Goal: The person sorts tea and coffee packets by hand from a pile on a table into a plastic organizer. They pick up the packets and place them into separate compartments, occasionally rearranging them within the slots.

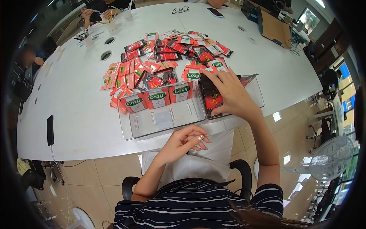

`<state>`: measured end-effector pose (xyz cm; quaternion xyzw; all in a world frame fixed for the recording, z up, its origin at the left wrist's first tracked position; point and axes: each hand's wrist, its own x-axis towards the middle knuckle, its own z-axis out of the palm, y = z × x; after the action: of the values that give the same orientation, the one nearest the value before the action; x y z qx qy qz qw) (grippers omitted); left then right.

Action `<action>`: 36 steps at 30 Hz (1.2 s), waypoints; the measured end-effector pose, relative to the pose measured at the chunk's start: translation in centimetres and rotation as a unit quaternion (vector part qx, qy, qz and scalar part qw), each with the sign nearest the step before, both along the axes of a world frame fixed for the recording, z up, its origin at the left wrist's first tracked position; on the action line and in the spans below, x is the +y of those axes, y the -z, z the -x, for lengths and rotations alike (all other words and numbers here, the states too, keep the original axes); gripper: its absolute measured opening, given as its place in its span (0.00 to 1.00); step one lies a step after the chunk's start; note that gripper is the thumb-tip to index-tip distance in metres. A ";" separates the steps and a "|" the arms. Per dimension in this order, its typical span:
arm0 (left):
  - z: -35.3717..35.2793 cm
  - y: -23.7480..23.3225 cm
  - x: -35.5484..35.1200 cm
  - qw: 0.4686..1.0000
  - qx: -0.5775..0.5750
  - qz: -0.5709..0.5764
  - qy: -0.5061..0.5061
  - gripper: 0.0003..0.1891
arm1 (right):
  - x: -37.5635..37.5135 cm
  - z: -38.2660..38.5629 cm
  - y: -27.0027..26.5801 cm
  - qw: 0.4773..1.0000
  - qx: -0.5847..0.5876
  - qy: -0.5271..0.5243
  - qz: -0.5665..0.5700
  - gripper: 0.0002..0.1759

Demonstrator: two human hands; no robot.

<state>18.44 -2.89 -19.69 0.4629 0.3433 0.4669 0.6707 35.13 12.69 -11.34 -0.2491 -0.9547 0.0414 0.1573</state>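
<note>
My right hand (pixel 235 93) reaches into the right clear plastic bin (pixel 260 91). Its thumb and fingers span a stack of black-and-red sachets (pixel 213 102) standing at the bin's left side. Near the table's front edge hovers my left hand (pixel 183 142), with loosely bent, parted fingers and nothing in them. Just beyond it is the left clear bin (pixel 164 129), where three Cozy tea sachets (pixel 158 98) stand in a row along the back. Behind both bins lies a loose heap of pink Cozy sachets (pixel 127 68) and black-and-red sachets (pixel 167 56).
The white table (pixel 76 126) also bears a black phone-like device (pixel 50 130) with a cable, eyeglasses (pixel 180 10), a phone (pixel 215 12), pen cups (pixel 87 40) and a cardboard box (pixel 273 28). Other people sit across it. A fan (pixel 331 157) stands at right.
</note>
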 end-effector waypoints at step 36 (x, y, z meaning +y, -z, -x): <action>2.8 -18.2 -10.6 0.638 0.205 -0.717 -0.191 0.19 | -14.6 -5.8 -17.1 0.736 0.435 -0.239 -0.460 0.21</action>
<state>15.65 -13.52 -1.47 0.8062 0.1100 0.5779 -0.0636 40.92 -1.92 5.78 0.1351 -0.7131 -0.2632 0.6356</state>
